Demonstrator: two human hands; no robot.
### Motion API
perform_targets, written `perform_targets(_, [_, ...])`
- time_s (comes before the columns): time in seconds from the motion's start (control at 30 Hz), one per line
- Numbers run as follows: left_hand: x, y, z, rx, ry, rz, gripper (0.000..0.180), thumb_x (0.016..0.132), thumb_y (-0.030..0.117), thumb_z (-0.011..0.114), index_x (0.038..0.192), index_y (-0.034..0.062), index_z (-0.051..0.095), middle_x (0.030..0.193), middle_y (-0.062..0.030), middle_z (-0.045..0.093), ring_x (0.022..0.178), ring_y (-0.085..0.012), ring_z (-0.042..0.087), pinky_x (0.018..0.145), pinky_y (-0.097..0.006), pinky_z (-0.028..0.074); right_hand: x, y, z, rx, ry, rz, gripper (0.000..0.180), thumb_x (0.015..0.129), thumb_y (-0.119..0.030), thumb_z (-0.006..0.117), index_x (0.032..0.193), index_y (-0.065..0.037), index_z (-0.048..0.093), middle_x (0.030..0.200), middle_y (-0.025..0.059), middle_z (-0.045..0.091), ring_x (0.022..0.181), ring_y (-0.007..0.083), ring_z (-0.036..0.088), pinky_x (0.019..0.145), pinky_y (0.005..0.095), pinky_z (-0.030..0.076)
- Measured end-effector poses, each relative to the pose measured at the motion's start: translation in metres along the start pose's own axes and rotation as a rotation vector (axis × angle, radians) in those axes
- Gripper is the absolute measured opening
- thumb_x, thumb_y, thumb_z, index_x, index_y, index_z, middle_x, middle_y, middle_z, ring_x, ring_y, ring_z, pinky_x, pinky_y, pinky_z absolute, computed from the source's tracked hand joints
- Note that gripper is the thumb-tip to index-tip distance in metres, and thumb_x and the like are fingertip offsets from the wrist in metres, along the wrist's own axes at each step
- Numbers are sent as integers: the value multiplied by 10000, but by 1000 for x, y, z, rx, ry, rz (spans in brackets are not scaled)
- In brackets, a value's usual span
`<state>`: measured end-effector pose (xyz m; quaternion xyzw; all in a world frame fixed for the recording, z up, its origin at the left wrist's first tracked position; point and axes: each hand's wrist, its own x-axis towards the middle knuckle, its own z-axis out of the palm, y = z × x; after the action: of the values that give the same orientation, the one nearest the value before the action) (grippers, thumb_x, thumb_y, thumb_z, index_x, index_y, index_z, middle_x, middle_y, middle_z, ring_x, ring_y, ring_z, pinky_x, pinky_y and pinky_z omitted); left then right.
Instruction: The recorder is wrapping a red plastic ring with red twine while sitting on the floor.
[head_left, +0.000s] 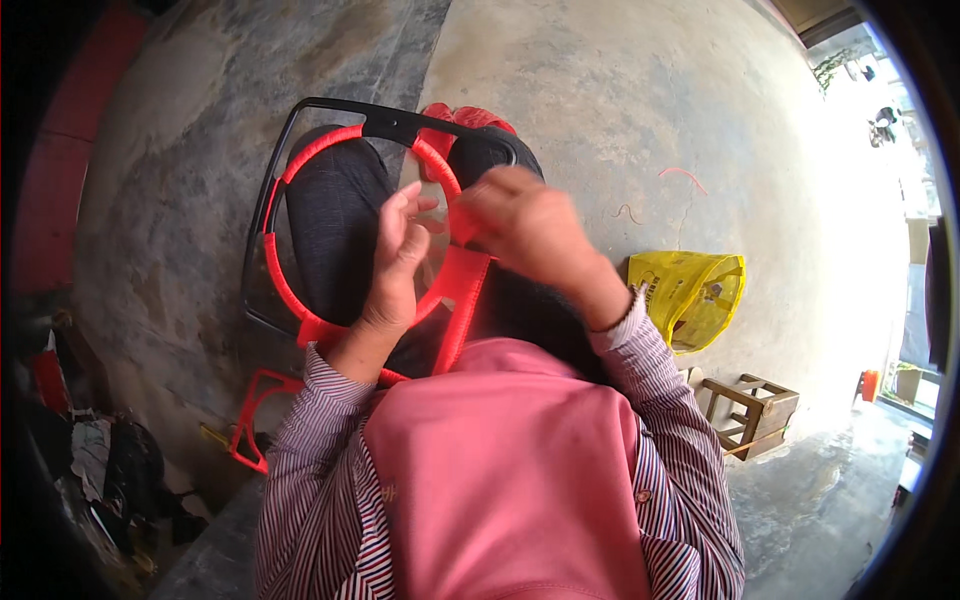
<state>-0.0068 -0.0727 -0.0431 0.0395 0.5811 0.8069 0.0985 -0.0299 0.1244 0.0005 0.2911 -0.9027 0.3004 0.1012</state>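
Across my lap lies a black frame (262, 225) with rounded corners. It holds a round ring (284, 283) covered in bright red wrapping, with bare black stretches at the top and left. A wider red band (461, 300) runs down the ring's right side toward my body. My left hand (400, 258) is raised over the ring's opening, fingers apart and slightly bent, with nothing visible in them. Beside the ring's right side, my right hand (530, 218) is smeared by motion. Its fingers are bent close to the red wrapping, and I cannot make out whether they grip it.
Another red frame-like piece (243, 420) rests left of my left forearm. A yellow bag (690, 295) lies on the concrete floor to the right, near a small wooden stool (752, 415). A thin red strip (684, 178) lies farther off. Dark clutter (125, 470) is heaped at the left.
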Motion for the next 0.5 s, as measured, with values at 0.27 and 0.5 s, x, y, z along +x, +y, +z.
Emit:
perform_targets(0.27, [9, -7, -5, -215, 134, -356, 486, 756, -40, 470, 1237, 2, 521, 1076, -75, 605, 883, -145, 611, 828, -276, 503, -39, 28, 25, 306, 285, 471, 449, 678, -179, 791, 1072, -64, 608, 1025, 116, 631, 948, 313, 629, 776, 382, 520])
perform_targets(0.5, [10, -10, -8, -268, -4, -588, 364, 756, -85, 478, 1088, 0, 603, 913, -96, 670, 765, -189, 679, 714, -309, 573, -39, 9, 22, 21, -171, 281, 260, 746, -258, 729, 899, -55, 675, 879, 99, 652, 848, 299, 637, 740, 417, 518])
